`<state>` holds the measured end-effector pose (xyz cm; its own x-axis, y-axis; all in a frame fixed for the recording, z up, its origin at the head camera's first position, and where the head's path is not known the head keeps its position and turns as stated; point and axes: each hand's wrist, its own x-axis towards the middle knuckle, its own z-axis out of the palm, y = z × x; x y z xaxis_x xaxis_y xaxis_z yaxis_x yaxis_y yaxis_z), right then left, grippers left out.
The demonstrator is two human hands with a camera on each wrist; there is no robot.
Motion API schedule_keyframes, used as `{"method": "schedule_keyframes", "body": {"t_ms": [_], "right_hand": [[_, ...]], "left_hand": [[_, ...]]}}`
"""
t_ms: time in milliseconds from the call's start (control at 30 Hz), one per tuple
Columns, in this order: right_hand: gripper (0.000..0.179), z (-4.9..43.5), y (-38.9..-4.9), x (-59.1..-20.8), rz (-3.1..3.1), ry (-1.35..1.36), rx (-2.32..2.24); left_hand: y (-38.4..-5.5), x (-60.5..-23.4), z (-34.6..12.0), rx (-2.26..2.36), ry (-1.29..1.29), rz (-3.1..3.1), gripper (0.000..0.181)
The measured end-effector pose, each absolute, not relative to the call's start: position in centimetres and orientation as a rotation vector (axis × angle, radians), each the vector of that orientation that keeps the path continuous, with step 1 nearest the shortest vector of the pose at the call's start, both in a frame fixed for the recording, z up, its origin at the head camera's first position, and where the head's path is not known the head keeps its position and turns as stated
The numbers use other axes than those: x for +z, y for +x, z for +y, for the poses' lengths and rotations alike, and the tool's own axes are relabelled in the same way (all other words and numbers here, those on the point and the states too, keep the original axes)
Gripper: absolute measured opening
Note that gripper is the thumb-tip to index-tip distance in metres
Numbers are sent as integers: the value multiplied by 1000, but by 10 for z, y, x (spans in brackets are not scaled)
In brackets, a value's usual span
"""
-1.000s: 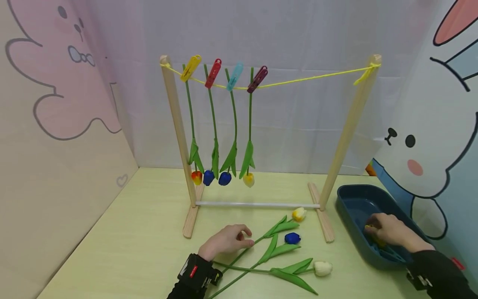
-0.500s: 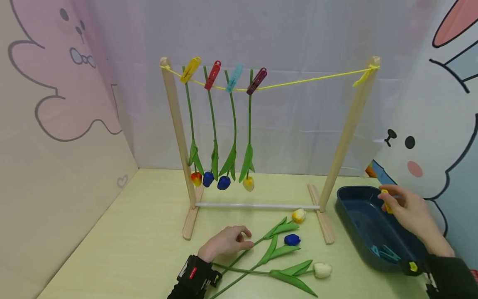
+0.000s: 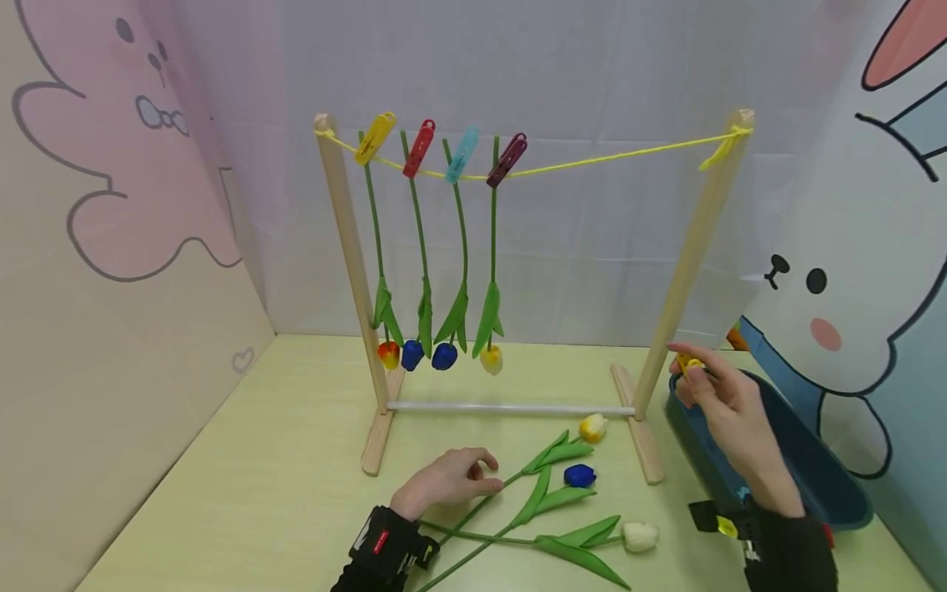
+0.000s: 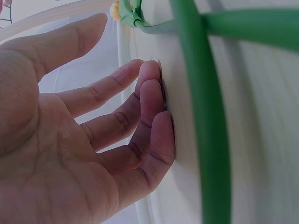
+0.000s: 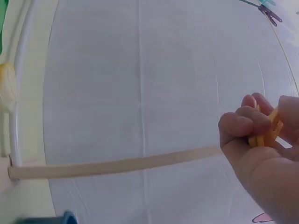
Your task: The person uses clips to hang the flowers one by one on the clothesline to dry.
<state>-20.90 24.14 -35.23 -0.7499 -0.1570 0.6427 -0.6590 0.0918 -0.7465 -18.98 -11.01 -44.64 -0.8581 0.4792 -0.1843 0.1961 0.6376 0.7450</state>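
Note:
A yellow clothespin (image 5: pixel 266 135) is pinched in my right hand (image 3: pixel 728 411), which is raised over the left rim of the dark blue basin. Loosely curved, my left hand (image 3: pixel 447 481) rests on the table beside the stem of a yellow-and-white tulip (image 3: pixel 593 427); in the left wrist view its fingertips (image 4: pixel 162 140) touch the tabletop and hold nothing. A blue tulip (image 3: pixel 579 474) and a white tulip (image 3: pixel 639 535) lie with it, their stems crossing. Several tulips hang head down from the yellow string (image 3: pixel 614 154), under yellow, red, light blue and maroon clothespins (image 3: pixel 506 159).
Two wooden posts (image 3: pixel 684 271) on flat feet hold the string, joined low down by a white rod (image 3: pixel 510 407). The basin (image 3: pixel 836 493) stands at the right, partly covered by my right forearm. A pale curtain (image 3: pixel 592 247) hangs behind the frame.
My right hand has lifted a yellow clothespin out of the basin and carried it up and left, close to the right post. The basin looks shifted slightly. My left hand stays put.

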Motion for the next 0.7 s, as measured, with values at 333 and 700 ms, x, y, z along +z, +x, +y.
{"method": "schedule_keyframes", "body": {"t_ms": [333,700], "right_hand": [[38,217,-215,-365,-1896,753,2071],[35,223,-218,-369,-1743,795,2149]], "left_hand": [[-190,-448,-109,1085,524,2483,33],[-190,-447,-110,1098,525,2471,34]]}}
